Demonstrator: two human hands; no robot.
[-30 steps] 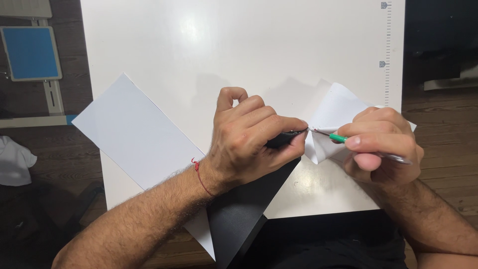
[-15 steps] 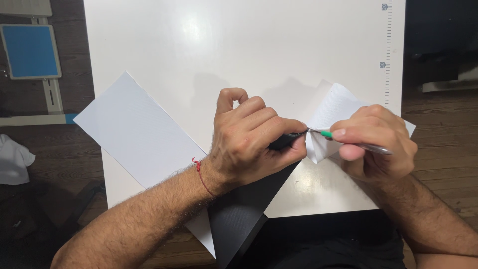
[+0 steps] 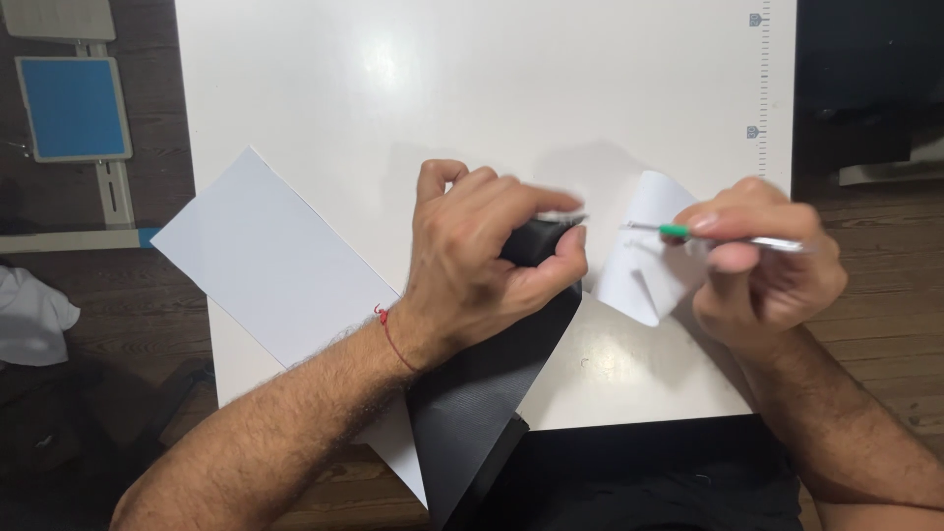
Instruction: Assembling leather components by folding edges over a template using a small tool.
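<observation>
Head view: left hand [image 3: 482, 261] is curling around a black sheet [image 3: 482, 393], fingers and thumb closing on its rolled upper end near the middle of the white surface [image 3: 393, 88]. Right hand [image 3: 762, 261] is pinching a thin pen [image 3: 723, 236] w/ a green band and a shiny metal-looking barrel, tip pointing left toward the roll but apart from it.

Progress, judging from how things lie: the black sheet's top is rolled or folded over into a tight dark tube, while its lower part is lying flat and hanging past the surface's near edge (so only partly rolled). A small white scrap [image 3: 644, 251] is sitting between the hands, curling up at the edges, looks cut away. Long white paper strip [image 3: 265, 265] is lying diagonally under the left forearm, flat and crisp, not being handled.

Materials: black sheet looks matte, stiff-ish, like card or thin leatherette; can't tell which. Surface is glossy white w/ a ruler scale [image 3: 763, 88] along its right side. Wood floor around; a blue pad [image 3: 74, 106] at far left.
</observation>
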